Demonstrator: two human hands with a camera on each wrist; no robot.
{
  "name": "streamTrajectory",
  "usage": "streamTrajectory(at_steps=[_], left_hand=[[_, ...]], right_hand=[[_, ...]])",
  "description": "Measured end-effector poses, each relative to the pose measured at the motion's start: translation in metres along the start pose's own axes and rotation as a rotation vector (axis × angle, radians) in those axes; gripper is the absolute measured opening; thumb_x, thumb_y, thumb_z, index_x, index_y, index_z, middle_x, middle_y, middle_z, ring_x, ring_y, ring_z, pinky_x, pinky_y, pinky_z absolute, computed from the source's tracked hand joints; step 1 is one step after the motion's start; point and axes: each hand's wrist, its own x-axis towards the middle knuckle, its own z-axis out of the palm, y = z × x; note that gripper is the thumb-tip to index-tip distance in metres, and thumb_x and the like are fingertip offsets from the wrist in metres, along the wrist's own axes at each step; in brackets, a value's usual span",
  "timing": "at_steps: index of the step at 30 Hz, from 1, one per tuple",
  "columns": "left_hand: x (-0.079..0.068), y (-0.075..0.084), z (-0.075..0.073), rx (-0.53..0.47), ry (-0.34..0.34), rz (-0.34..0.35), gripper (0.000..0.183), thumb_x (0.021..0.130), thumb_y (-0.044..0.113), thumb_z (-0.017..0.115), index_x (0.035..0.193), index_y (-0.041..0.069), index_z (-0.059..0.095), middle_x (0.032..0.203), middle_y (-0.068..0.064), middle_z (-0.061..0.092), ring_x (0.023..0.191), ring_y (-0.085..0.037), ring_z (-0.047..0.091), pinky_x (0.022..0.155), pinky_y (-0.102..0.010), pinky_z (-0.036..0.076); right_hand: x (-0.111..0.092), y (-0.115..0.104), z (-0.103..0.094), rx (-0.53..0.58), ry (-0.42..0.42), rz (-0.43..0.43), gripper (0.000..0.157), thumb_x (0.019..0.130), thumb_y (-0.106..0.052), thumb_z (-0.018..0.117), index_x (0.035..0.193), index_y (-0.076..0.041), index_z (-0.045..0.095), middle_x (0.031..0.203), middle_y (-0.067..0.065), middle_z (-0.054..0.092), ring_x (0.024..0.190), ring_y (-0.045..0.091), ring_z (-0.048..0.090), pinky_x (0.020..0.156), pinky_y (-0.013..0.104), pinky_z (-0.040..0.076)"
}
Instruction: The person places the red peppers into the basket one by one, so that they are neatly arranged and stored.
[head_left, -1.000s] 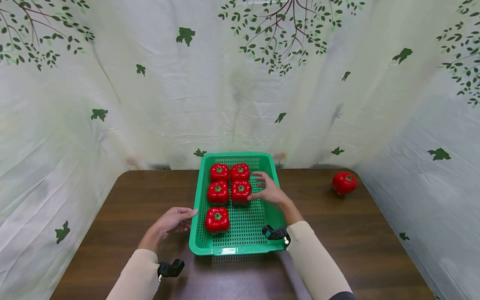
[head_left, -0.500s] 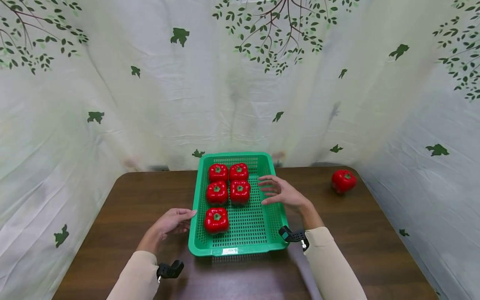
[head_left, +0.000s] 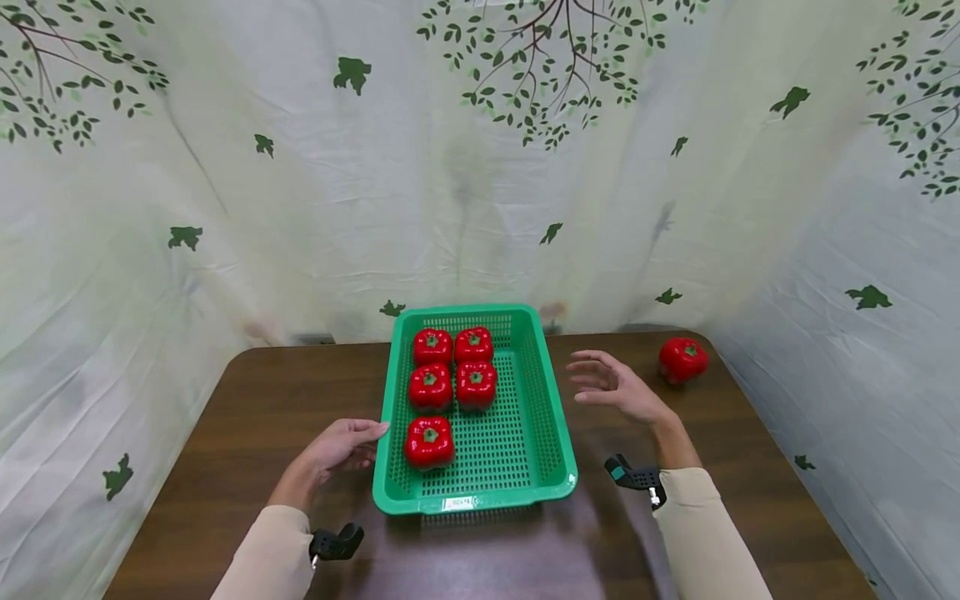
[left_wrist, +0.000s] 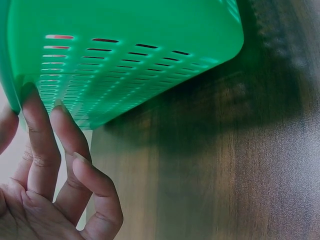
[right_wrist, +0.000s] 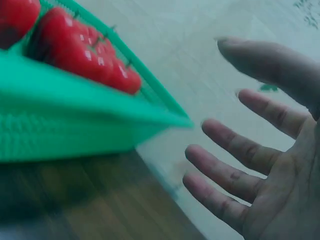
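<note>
A green plastic basket point(head_left: 558, 450) stands on the table with several red bell peppers in it, among them a front one point(head_left: 429, 442) at its left side. My left hand point(head_left: 342, 448) pinches the basket's left rim. In the left wrist view its fingers point(left_wrist: 42, 150) reach under the rim against the slotted outer wall, the thumb on the rim's other side. To the right of the basket, my right hand point(head_left: 618, 390) hangs over the table with spread, bent fingers and nothing in them. A single red bell pepper point(head_left: 682, 360) sits at the table's back right corner, beyond that hand.
The brown wooden table point(head_left: 300, 383) ends at the back against a pale curtain point(head_left: 375, 208) printed with leaves, which also hangs down both sides. Each wrist wears a black camera strap, such as the right one point(head_left: 633, 477).
My right hand has left the peppers in the basket and moved right, past the basket's rim, toward the lone pepper. The left hand has stayed at the left rim.
</note>
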Motion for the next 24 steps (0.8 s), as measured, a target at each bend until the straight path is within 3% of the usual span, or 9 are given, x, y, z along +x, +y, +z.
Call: streamTrajectory(at_steps=[4, 8, 15, 19, 24], left_hand=[[0.0, 0.0, 0.0, 0.003, -0.004, -0.001, 0.042, 0.096, 0.036, 0.059, 0.111, -0.002, 0.066, 0.083, 0.0, 0.07, 0.074, -0.017, 0.063, 0.073, -0.033, 0.051], [-0.001, 0.001, 0.0, -0.003, -0.005, -0.001, 0.041, 0.095, 0.035, 0.06, 0.111, -0.002, 0.066, 0.083, 0.0, 0.071, 0.074, -0.017, 0.063, 0.073, -0.032, 0.051], [-0.002, 0.002, 0.0, -0.001, -0.007, 0.002, 0.043, 0.096, 0.036, 0.06, 0.112, -0.003, 0.066, 0.084, 0.0, 0.071, 0.075, -0.017, 0.063, 0.076, -0.034, 0.051], [-0.002, 0.002, -0.001, -0.002, -0.003, -0.002, 0.041, 0.095, 0.036, 0.06, 0.111, -0.002, 0.067, 0.084, -0.001, 0.071, 0.075, -0.018, 0.063, 0.077, -0.035, 0.051], [-0.002, 0.002, 0.0, -0.001, -0.009, 0.005, 0.041, 0.096, 0.036, 0.06, 0.111, -0.002, 0.066, 0.084, 0.0, 0.071, 0.075, -0.017, 0.063, 0.076, -0.034, 0.051]], right_hand=[[-0.013, 0.004, -0.017, -0.047, 0.055, -0.006, 0.055, 0.09, 0.0, 0.064, 0.139, -0.001, 0.038, 0.139, 0.021, 0.045, 0.122, 0.022, 0.053, 0.09, 0.031, 0.05], [-0.027, 0.008, -0.032, -0.087, 0.121, -0.013, 0.053, 0.09, -0.001, 0.064, 0.138, -0.001, 0.04, 0.134, 0.009, 0.05, 0.119, 0.014, 0.055, 0.088, 0.028, 0.051], [-0.051, 0.016, -0.054, -0.157, 0.325, 0.057, 0.047, 0.092, -0.007, 0.064, 0.135, -0.005, 0.045, 0.121, -0.009, 0.056, 0.11, 0.004, 0.057, 0.085, 0.019, 0.049], [-0.062, 0.02, -0.062, -0.173, 0.468, 0.067, 0.047, 0.092, -0.011, 0.066, 0.134, -0.005, 0.046, 0.119, -0.008, 0.057, 0.107, 0.003, 0.058, 0.083, 0.014, 0.047], [-0.071, 0.027, -0.071, -0.217, 0.727, 0.12, 0.057, 0.088, -0.02, 0.072, 0.135, -0.001, 0.045, 0.123, 0.005, 0.056, 0.105, 0.007, 0.057, 0.081, 0.01, 0.046]])
